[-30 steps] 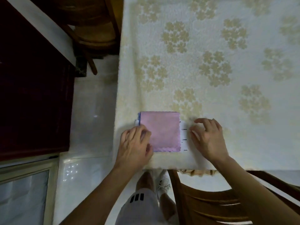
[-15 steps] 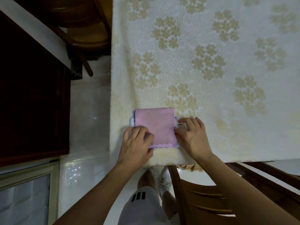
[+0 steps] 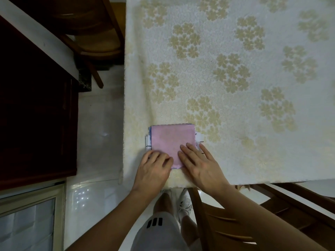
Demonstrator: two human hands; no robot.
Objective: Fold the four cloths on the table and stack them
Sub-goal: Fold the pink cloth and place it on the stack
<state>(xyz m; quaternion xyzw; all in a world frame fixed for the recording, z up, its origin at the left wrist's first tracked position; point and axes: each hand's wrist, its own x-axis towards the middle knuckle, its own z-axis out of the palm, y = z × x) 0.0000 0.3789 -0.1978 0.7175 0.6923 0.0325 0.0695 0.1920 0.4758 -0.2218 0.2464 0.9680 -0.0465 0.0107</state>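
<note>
A stack of folded cloths lies at the near left corner of the bench (image 3: 235,69), which is draped in a cream tablecloth with tan flower clusters. On top is a square pink fleecy cloth (image 3: 172,140) with a scalloped edge. A thin blue cloth edge (image 3: 149,130) shows along its left side, and a white cloth with short black marks (image 3: 199,136) sticks out beyond it on the right and left.

The left hand (image 3: 154,167) rests on the near left corner of the stack, its grip curled at the knuckles, fingertips pressing down on the pink cloth's edge; whether it pinches the layers cannot be told. The right hand (image 3: 201,165) lies flat on the near right part of the stack, fingers straight and spread a little, pressing on the pink cloth and the white edge beside it.

A brown wooden chair (image 3: 235,223) stands at the near side, right of the person's legs and white shoes (image 3: 184,203). Another wooden chair (image 3: 97,33) stands far left, beside the bench, on a pale tiled floor (image 3: 99,133).
</note>
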